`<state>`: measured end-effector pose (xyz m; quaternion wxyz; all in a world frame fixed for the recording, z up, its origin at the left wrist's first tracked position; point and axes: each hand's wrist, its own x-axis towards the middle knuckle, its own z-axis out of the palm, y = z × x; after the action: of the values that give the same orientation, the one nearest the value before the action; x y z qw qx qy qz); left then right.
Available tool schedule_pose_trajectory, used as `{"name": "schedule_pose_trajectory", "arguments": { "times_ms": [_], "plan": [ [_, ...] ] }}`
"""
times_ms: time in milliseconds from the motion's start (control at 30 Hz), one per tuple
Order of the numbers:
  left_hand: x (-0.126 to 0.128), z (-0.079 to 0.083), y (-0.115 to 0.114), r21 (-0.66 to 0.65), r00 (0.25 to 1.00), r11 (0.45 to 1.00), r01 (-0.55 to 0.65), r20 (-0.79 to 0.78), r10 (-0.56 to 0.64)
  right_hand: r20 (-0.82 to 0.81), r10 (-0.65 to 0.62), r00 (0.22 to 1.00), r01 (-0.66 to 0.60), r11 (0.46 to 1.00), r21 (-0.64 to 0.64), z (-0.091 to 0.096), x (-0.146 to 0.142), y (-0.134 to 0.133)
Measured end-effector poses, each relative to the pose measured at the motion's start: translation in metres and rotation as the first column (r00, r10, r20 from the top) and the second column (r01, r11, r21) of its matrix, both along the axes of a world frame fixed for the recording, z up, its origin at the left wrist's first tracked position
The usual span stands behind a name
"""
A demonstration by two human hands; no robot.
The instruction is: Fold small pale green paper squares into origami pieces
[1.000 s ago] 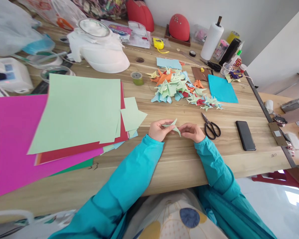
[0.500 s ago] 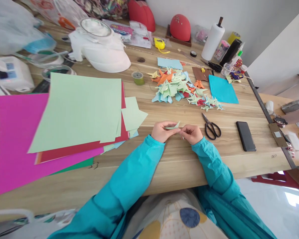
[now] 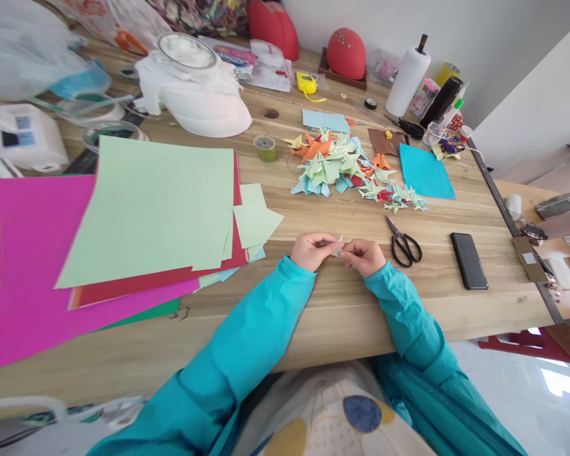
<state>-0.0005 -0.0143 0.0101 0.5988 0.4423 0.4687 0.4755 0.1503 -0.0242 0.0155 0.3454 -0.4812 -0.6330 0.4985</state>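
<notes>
Between my fingertips is a small piece of folded light green paper (image 3: 337, 249), mostly covered by the fingers. My left hand (image 3: 312, 251) pinches it from the left, thumb toward me. From the other side my right hand (image 3: 365, 256) grips its edge with thumb and forefinger. Both hands are low over the wooden table, almost touching each other. Beyond them lies a heap of folded paper figures (image 3: 330, 166) in green, orange, blue, red and yellow. Black-handled scissors (image 3: 403, 244) rest just right of my right hand.
Large green paper sheets (image 3: 156, 202) lie on red and magenta sheets (image 3: 33, 266) at left, with small green squares (image 3: 256, 221) beside them. A phone (image 3: 469, 261) is at right. Farther back are a spool (image 3: 265, 149), blue cloth-like square (image 3: 426, 171), tape measure (image 3: 306, 83) and red pincushion (image 3: 346, 54).
The folded green paper has turned between my fingers, and less of it shows above the left hand. Both hands stay in nearly the same place; the view has shifted slightly.
</notes>
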Motion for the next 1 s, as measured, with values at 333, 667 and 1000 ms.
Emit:
{"name": "schedule_pose_trajectory", "arguments": {
  "times_ms": [333, 667, 1000],
  "plan": [
    [-0.003, 0.0, 0.0, 0.141, 0.996, 0.99, 0.011, -0.085, 0.001, -0.001, 0.145, 0.989, -0.145, 0.989, -0.012, 0.0, 0.002, 0.0],
    [-0.002, 0.01, -0.001, -0.01, 0.997, 0.998, 0.065, 0.043, -0.064, -0.033, 0.093, 0.995, -0.094, 0.995, -0.029, 0.002, 0.001, 0.001],
    [-0.007, 0.008, 0.001, 0.043, 0.977, 0.976, 0.215, -0.015, -0.214, -0.08, -0.005, 0.997, 0.002, 0.999, -0.044, 0.006, 0.005, 0.003]
  ]
}}
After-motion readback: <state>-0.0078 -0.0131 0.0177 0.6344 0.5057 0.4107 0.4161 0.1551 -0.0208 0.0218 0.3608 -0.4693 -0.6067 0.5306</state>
